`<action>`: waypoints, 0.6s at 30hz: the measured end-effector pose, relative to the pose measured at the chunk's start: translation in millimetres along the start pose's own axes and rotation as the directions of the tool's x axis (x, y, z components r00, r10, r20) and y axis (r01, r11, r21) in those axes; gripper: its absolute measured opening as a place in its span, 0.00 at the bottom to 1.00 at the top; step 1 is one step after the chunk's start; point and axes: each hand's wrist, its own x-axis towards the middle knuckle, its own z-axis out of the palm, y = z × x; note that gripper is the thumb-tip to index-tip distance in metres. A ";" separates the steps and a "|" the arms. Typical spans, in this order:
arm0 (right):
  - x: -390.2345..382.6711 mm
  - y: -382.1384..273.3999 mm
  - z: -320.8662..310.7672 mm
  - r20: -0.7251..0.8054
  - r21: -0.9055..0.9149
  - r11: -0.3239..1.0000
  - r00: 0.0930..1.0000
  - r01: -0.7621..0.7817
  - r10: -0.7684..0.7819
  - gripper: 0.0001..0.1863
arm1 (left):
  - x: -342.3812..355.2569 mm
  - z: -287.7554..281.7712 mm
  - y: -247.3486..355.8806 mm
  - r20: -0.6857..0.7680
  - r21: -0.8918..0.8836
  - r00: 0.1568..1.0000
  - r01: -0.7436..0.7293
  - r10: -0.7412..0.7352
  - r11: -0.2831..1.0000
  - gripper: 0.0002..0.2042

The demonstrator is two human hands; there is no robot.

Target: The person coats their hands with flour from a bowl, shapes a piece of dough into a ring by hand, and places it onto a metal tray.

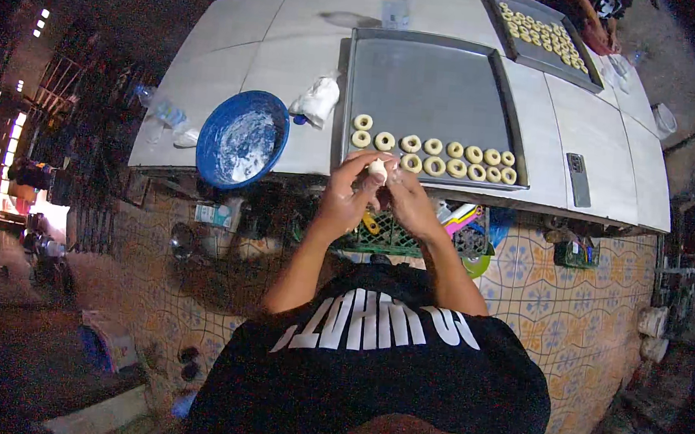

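Just above the front edge of a large grey baking tray (pixel 432 77), my two hands are close together around a small piece of pale dough (pixel 377 169). My left hand (pixel 344 196) is closed with the dough at its fingertips. From the other side, the curled fingers of my right hand (pixel 408 199) press against the same piece. Exactly how the fingers grip it is partly hidden. Raw dough rings (pixel 457 168) lie in two rows along the tray's near side, with one more ring (pixel 362 123) at the left beginning another row.
Left of the tray are a blue basin (pixel 281 142) with white powder inside and a white plastic bag (pixel 318 100). A remote control (pixel 576 162) lies at the right. Another tray (pixel 531 62) of rings is at the far right, near another person's arm (pixel 593 24). A crate (pixel 379 234) stands below the table.
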 end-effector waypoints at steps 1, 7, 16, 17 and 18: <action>-1.6 -6.3 0.0 0.006 -0.024 0.995 0.995 -0.096 0.096 0.28 | 0.3 0.6 1.9 -0.004 -0.041 0.999 0.046 -0.046 0.998 0.17; 11.8 4.8 -12.2 -0.005 -0.071 0.985 0.988 -0.154 0.154 0.29 | 8.9 -5.5 -10.7 -0.084 0.518 0.904 -0.320 0.420 0.793 0.13; 10.3 5.2 -23.6 0.001 -0.057 0.998 1.000 0.021 -0.021 0.19 | 14.9 -7.4 19.4 0.051 0.419 0.965 -0.256 0.258 0.871 0.23; 10.6 14.3 -24.6 -0.072 -0.155 0.988 0.997 -0.010 -0.001 0.19 | 16.7 -10.1 20.5 0.101 0.332 0.974 -0.223 0.201 0.917 0.24; 10.5 31.8 -22.3 -0.162 -0.174 0.982 0.982 0.072 -0.101 0.18 | 19.7 -14.4 19.3 0.184 0.348 0.969 -0.223 0.167 0.911 0.28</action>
